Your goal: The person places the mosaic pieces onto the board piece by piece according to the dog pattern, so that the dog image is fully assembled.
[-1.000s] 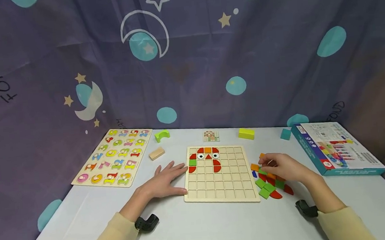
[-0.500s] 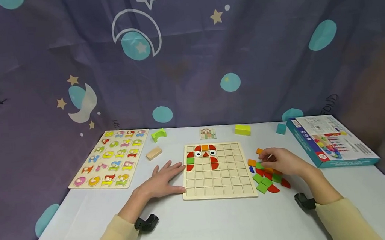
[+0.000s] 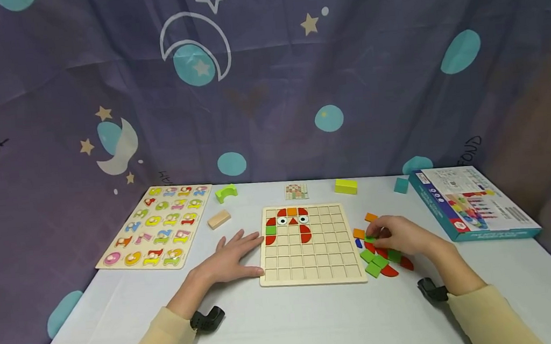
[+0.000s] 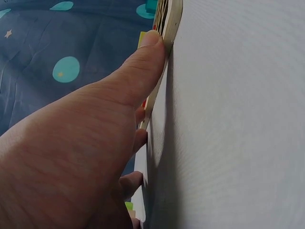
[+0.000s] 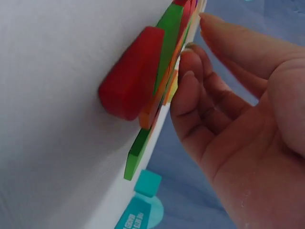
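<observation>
A square wooden grid board point(image 3: 330, 254) lies mid-table. Red quarter-round pieces, an orange tile point(image 3: 291, 212), a green tile point(image 3: 271, 230) and two eye pieces form part of a picture in its upper left. My left hand point(image 3: 229, 259) lies spread at the board's left edge; in the left wrist view its thumb point(image 4: 143, 57) presses on the rim. Over the loose pieces right of the board is my right hand point(image 3: 402, 235), fingers bent, fingertips at a green tile point(image 3: 370, 239). In the right wrist view its thumb point(image 5: 233, 40) stands apart from the fingers, with nothing between them.
Loose green tiles point(image 3: 373, 269), red pieces point(image 3: 389, 271) and orange tiles point(image 3: 370, 217) lie in the pile. Behind the board are a picture card point(image 3: 296, 191) and a yellow block point(image 3: 346, 186). A number puzzle point(image 3: 137, 242) lies left, a box point(image 3: 482, 204) right.
My right hand's fingertips have shifted slightly left and down over the pile, to a green tile. The left hand stays at the board's edge. The head view has shifted a little.
</observation>
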The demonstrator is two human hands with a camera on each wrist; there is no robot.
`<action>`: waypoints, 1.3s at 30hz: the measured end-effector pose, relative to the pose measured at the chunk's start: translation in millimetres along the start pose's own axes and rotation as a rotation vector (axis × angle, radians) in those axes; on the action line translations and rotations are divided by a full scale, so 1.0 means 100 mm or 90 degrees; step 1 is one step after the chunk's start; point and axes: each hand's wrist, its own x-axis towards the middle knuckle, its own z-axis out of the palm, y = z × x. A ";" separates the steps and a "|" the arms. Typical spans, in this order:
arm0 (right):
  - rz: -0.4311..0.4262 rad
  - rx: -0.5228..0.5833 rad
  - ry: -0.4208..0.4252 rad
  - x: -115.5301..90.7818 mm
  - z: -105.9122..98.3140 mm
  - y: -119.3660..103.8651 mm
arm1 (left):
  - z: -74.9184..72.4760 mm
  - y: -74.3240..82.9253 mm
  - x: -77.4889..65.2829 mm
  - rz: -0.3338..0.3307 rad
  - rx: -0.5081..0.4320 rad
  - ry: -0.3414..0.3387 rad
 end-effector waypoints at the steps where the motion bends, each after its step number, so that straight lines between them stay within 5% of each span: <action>1: -0.011 -0.005 -0.006 0.00 0.01 -0.01 | 0.00 0.00 0.00 -0.001 -0.001 -0.002; 7: -0.049 -0.029 -0.031 -0.02 0.04 -0.05 | -0.01 0.01 -0.02 0.003 0.000 -0.002; 24: 0.015 -0.100 -0.018 -0.02 0.08 -0.10 | -0.01 0.02 -0.02 0.005 0.009 0.004; 39: -0.009 -0.076 -0.019 0.02 0.11 -0.13 | 0.01 0.02 -0.02 0.010 0.004 0.005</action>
